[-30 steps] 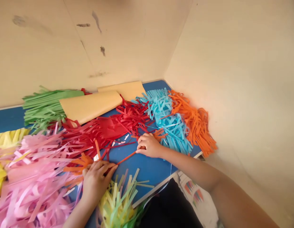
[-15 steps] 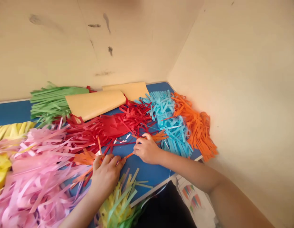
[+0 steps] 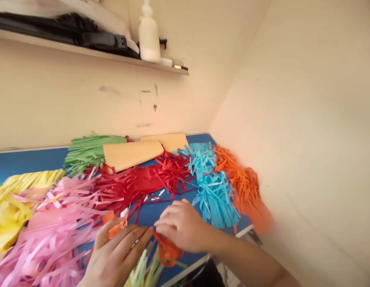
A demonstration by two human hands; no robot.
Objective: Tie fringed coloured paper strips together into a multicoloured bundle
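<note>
Over the near part of the table, both of my hands grip an orange paper tassel (image 3: 169,254). My left hand (image 3: 120,249) has its fingers closed together on it, and an orange bunch of its strips shows above the thumb. My right hand (image 3: 183,225) pinches the tassel close to my left fingertips, with looped orange strips hanging below. Its middle is hidden by my fingers. Pale green and yellow paper strips (image 3: 144,268) lie below my hands. Beyond them spreads red fringed paper (image 3: 144,179), with small white paper scraps (image 3: 155,196) nearby.
Pink fringe (image 3: 57,223) and yellow fringe (image 3: 14,207) lie left on the blue table (image 3: 32,158). Green fringe (image 3: 86,153) and a tan folded sheet (image 3: 132,153) are behind; blue fringe (image 3: 214,195) and orange fringe (image 3: 246,187) sit right. A shelf (image 3: 113,55) holds a white pump bottle (image 3: 149,38).
My view has tilted up, bringing the shelf into sight. My right hand has come closer to my left, and the orange strip once stretched between them is now bunched, with loops hanging down.
</note>
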